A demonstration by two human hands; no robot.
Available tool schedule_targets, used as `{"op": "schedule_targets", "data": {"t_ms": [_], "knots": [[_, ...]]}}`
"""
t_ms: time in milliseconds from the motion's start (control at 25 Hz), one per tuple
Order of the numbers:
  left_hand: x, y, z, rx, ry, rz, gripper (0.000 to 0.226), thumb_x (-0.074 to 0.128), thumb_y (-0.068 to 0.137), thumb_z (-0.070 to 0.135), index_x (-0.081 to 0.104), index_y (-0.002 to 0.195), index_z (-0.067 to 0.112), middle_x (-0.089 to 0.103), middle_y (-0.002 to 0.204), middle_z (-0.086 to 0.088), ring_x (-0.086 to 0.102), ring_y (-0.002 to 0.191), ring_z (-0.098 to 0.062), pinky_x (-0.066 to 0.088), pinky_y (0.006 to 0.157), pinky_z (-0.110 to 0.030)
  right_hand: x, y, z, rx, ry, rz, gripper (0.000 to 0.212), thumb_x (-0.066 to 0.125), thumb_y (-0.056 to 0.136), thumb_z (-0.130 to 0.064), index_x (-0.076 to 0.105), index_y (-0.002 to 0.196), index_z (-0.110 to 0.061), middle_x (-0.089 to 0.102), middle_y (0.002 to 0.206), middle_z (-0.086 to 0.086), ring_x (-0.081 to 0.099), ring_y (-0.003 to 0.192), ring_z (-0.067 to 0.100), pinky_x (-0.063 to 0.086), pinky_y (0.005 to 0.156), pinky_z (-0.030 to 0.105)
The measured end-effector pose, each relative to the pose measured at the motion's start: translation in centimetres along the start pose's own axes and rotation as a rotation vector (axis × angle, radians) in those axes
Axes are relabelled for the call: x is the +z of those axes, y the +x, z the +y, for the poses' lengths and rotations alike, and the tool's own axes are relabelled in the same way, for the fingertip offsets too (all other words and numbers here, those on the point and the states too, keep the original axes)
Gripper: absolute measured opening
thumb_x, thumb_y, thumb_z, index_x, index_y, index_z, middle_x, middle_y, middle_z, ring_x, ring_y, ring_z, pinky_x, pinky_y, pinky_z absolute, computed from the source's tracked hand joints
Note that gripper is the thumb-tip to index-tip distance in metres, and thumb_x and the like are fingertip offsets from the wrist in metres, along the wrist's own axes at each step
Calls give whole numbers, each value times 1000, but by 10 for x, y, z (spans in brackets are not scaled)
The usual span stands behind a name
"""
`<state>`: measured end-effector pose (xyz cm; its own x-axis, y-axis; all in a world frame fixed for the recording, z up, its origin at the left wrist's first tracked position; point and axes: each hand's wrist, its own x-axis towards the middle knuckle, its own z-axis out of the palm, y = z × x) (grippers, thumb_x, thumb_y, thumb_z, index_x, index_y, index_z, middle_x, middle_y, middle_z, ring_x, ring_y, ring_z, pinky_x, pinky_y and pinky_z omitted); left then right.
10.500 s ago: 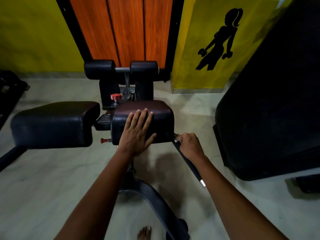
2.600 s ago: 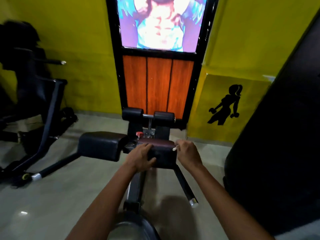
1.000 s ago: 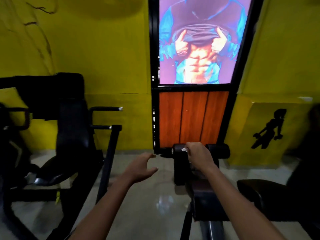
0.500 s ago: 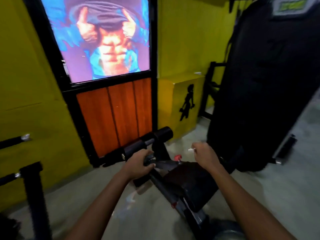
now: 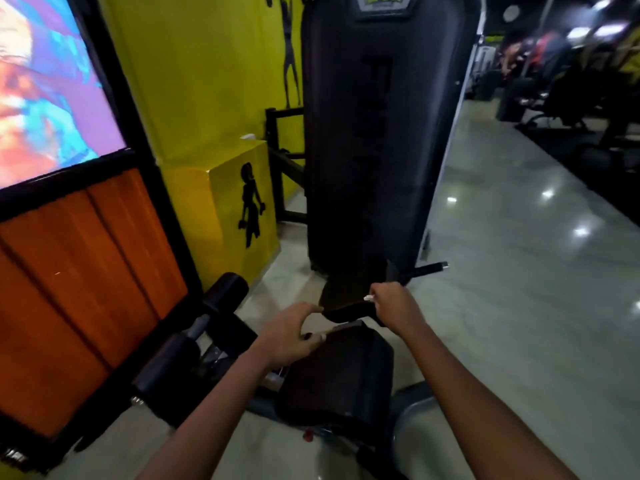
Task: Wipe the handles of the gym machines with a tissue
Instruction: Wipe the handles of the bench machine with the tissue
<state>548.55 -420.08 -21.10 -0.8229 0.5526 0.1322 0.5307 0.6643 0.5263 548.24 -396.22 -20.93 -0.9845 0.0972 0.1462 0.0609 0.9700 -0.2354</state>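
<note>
The right hand (image 5: 393, 306) is curled into a fist, its fingers (image 5: 375, 295) pinching a small white tissue (image 5: 368, 298) so that only a sliver shows past the knuckles. The left hand (image 5: 289, 336) is half open above the front edge of the dark seat pad (image 5: 341, 375), fingers curved and holding nothing. Whether it touches the pad cannot be told. The nearest bare handle (image 5: 426, 269) juts from the base of the tall black machine shroud (image 5: 377, 133), well beyond the right hand.

The risks are these:
1. The tissue is bunched so tightly that, on reaching the handle, the knuckles may rub the bar more than the paper does.
2. The view is blurred, which suggests quick movement, and a hasty reach could miss the far end cap.
3. The polished floor (image 5: 519, 271) looks slick, so leaning across the machine could cost footing.
</note>
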Motion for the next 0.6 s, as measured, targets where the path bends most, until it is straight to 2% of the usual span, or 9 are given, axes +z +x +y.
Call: {"op": "schedule_targets", "data": {"t_ms": [120,280,440,600], "knots": [[0,33,-20,81,3,-107,58,58,83,39,48,134,15,52,132,-2,47,125,-17,32,99,-20,0,-4,6,45,-16,23,14,47,87,-5,59,95,-6,63,98,16,61,89,33,39,64,32],[28,81,-20,265,-42,-220,64,54,75,44,53,130,11,55,126,-1,52,116,-15,31,92,-14,6,-31,32,281,-90,36,22,45,87,-1,60,101,-7,62,104,16,60,94,34,45,71,34],[68,105,-11,496,-96,-360,51,67,85,32,52,131,13,53,133,-1,47,126,-15,26,102,-13,15,-60,24,516,-114,17,19,47,83,2,58,97,-3,61,103,18,61,91,34,36,63,29],[87,104,-11,683,-104,-474,49,64,87,31,50,131,16,50,133,2,44,126,-14,29,105,-21,25,-93,2,746,-132,69,22,50,83,1,60,102,-4,62,103,17,61,94,35,42,66,31]]}}
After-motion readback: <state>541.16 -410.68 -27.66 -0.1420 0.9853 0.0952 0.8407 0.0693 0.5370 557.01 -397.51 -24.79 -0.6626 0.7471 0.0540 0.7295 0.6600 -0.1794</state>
